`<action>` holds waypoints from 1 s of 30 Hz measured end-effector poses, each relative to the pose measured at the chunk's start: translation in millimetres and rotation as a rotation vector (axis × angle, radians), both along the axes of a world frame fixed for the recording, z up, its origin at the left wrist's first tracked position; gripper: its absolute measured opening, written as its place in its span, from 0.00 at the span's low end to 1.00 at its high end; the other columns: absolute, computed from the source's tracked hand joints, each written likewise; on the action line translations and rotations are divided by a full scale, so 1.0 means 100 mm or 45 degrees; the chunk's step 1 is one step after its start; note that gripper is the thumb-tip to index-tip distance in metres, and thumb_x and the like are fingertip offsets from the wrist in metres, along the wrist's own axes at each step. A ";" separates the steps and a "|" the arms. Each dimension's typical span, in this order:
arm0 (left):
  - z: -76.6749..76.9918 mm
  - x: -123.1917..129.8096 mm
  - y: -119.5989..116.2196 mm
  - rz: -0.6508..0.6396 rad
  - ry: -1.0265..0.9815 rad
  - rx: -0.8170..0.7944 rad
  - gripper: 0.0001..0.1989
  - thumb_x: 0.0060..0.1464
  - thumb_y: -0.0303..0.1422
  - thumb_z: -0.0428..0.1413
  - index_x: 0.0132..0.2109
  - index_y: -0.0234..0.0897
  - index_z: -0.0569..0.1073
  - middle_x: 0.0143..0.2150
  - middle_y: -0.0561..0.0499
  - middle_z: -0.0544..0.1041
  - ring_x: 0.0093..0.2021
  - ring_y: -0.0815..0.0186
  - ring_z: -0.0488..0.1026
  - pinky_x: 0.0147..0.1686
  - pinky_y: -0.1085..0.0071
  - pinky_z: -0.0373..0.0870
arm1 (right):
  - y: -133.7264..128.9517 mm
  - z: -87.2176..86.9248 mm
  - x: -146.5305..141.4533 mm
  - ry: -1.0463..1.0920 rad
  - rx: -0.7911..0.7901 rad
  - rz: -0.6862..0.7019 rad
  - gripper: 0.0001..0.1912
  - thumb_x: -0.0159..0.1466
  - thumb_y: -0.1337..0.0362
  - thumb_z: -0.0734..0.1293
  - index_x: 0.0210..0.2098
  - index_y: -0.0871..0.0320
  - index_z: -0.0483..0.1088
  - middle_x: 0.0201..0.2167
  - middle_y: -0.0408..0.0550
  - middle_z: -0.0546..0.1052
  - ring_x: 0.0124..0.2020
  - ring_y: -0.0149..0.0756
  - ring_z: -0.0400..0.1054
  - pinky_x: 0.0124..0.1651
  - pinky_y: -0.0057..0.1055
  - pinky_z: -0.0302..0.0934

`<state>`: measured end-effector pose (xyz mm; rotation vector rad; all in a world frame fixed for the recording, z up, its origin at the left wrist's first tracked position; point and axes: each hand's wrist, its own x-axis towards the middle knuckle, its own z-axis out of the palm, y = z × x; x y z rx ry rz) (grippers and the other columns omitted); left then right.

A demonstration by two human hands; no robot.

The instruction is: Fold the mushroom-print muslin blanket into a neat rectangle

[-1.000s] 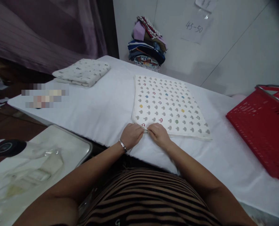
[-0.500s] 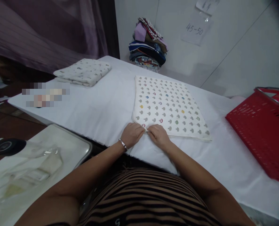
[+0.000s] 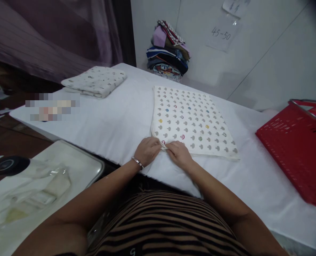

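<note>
My striped top (image 3: 163,224) is nearest, my forearms reaching out from either side of it. At my left lies a pale tray-like surface (image 3: 40,199) with clear plastic packaging (image 3: 37,197) on it and a round black object (image 3: 11,165) at its outer edge. My left hand (image 3: 160,145), with a silver bracelet (image 3: 138,163) at the wrist, pinches the near left corner of the mushroom-print cloth (image 3: 189,121). My right hand (image 3: 167,145) grips the same corner just beside it, fingertips closed on the hem. The cloth lies flat in layers on the white-covered worktop (image 3: 115,117), spreading away from me and to the right, its grey mushrooms dotted with red, blue, yellow and green ones. Well apart on the right sits a red basket (image 3: 299,149) with a metal handle (image 3: 305,111). Toward the left end, a pixelated patch hides something in front of a folded, small-print white cloth (image 3: 95,81). Beyond the far edge, a pile of folded fabrics (image 3: 168,51) stands against the pale wall (image 3: 256,42), left of a sheet marked "45-50" (image 3: 221,35). A purplish curtain (image 3: 67,32) hangs at the far left.
</note>
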<state>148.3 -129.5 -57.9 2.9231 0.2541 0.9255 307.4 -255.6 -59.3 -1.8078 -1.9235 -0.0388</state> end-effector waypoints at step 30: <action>0.03 -0.08 0.10 -0.118 0.078 -0.173 0.07 0.56 0.30 0.52 0.41 0.39 0.74 0.41 0.49 0.76 0.46 0.63 0.68 0.45 0.63 0.64 | 0.13 -0.02 -0.04 0.325 -0.050 -0.159 0.07 0.63 0.67 0.62 0.39 0.56 0.71 0.33 0.46 0.74 0.37 0.37 0.66 0.41 0.33 0.59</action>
